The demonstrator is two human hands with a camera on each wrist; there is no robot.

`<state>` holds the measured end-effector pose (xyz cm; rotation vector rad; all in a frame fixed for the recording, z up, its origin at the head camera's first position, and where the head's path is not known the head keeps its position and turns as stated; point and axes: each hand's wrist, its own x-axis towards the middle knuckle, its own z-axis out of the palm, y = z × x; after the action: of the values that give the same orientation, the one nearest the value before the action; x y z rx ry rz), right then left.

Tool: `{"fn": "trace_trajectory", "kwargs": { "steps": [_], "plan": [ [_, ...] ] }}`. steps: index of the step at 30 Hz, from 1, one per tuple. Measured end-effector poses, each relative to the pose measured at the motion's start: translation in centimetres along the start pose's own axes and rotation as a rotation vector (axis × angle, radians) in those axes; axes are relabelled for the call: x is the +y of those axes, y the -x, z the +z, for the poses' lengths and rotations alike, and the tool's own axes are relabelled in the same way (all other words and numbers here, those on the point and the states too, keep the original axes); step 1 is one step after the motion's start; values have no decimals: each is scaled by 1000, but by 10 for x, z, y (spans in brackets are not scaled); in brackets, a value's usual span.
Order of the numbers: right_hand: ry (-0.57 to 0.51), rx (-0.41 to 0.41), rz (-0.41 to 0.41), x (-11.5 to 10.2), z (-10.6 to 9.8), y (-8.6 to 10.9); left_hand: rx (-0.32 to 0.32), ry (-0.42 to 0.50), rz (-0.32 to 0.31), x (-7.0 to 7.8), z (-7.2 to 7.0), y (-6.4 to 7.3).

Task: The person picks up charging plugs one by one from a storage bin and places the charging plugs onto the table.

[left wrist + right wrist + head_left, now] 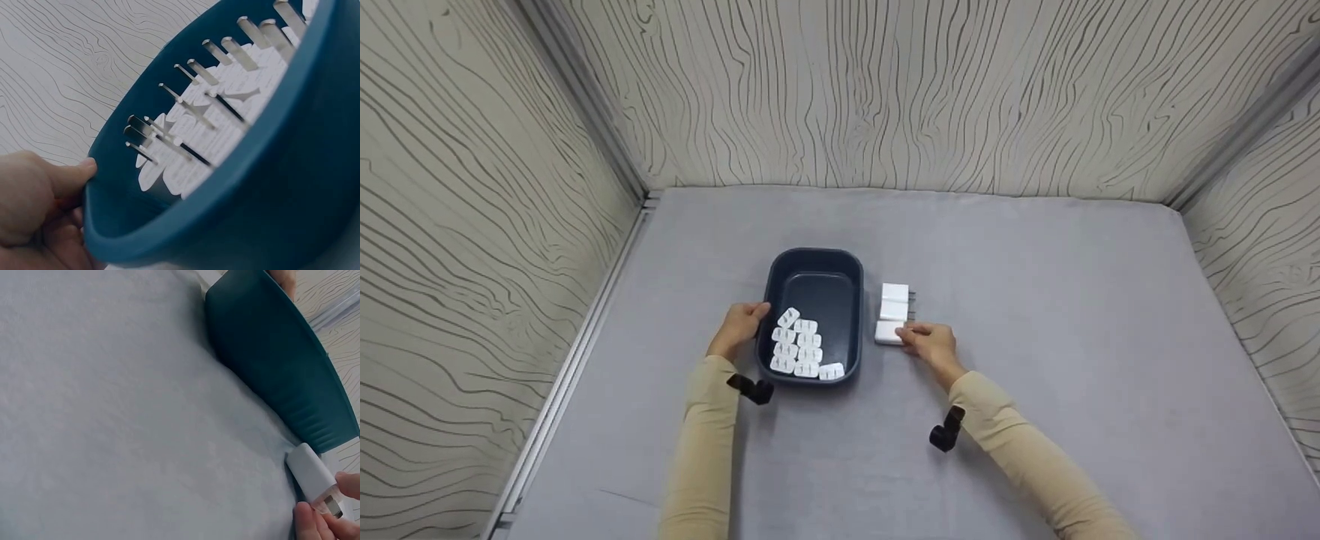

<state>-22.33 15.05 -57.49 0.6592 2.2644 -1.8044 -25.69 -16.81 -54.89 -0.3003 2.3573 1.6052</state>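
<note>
A dark blue-green plastic bin stands on the cloth, with several white plug-in chargers grouped in its near end. Their metal prongs point upward in the left wrist view. My left hand grips the bin's left rim, thumb on the edge and fingers below it outside. Right of the bin, three white chargers lie in a row. My right hand pinches the nearest charger at its prong end, and that charger is low at the cloth. The other two chargers lie just beyond it, prongs facing right.
Light grey cloth covers the table around the bin. Wood-grain patterned panels enclose the back and sides, with a metal rail along the left edge. A black wrist camera sits on each sleeve.
</note>
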Motion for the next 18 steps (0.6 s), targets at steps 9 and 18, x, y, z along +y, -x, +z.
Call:
{"fn": "trace_trajectory", "kwargs": {
  "steps": [9, 18],
  "plan": [
    [-1, 20, 7, 2, -4, -3, 6, -33, 17, 1, 0, 1],
    [74, 53, -40, 2, -7, -2, 11, -19, 23, 1, 0, 2]
  ]
}}
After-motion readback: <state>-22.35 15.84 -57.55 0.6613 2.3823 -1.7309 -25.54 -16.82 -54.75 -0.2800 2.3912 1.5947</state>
